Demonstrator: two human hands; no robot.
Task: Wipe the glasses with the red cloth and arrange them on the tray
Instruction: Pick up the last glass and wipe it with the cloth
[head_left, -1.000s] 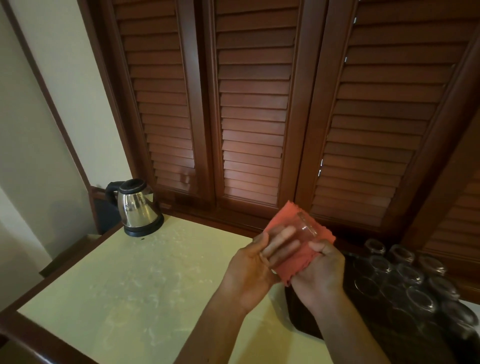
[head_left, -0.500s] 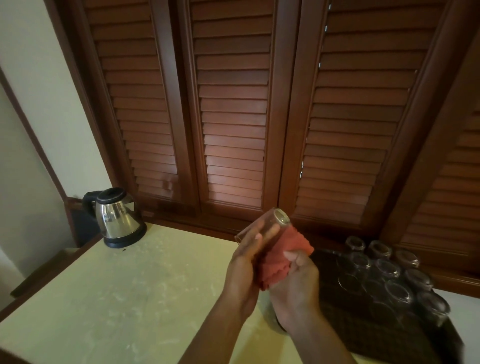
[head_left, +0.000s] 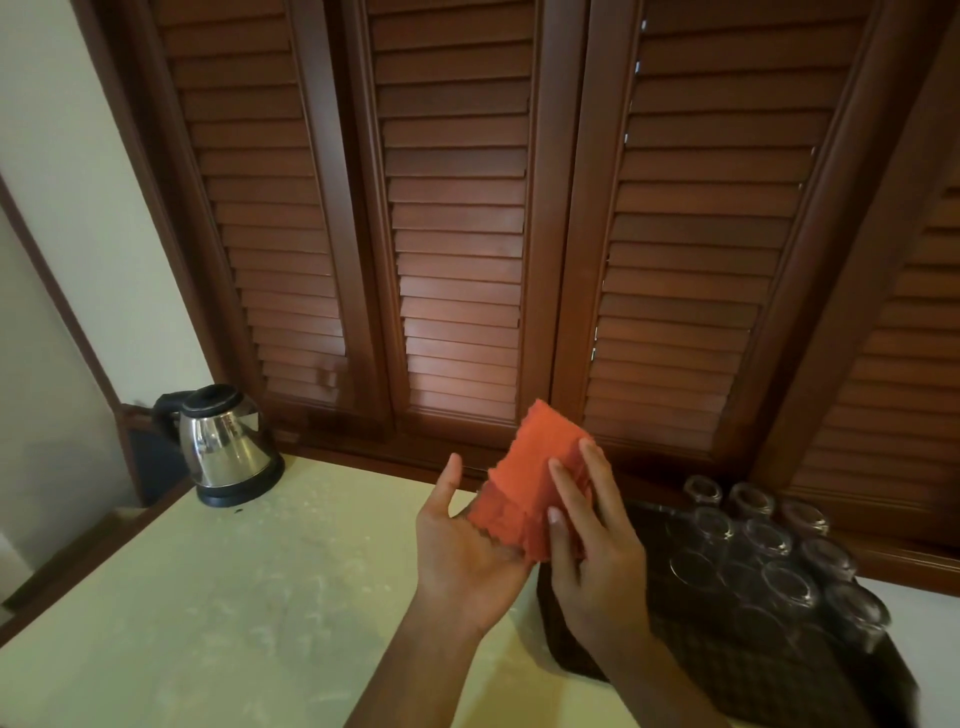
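Observation:
The red cloth (head_left: 530, 483) is wrapped over a glass, which is hidden inside it. My left hand (head_left: 467, 556) cradles the wrapped glass from below and the left; its thumb points up and its fingers are hidden behind the cloth. From the right, my right hand (head_left: 597, 561) grips the cloth, with the fingers laid across its front. Both hands are above the left end of the dark patterned tray (head_left: 727, 675). Several clear glasses (head_left: 769, 540) stand upside down in rows on the tray's far right part.
A steel electric kettle (head_left: 223, 447) stands at the back left of the pale tabletop (head_left: 208, 597). Brown louvred shutters (head_left: 457, 234) run along the back. The table's wooden edge (head_left: 78, 561) runs down the left side.
The glass's end stuck out above the cloth half a second ago; now the cloth covers it completely. My left thumb has lifted off, and my right fingers have moved across the cloth's front.

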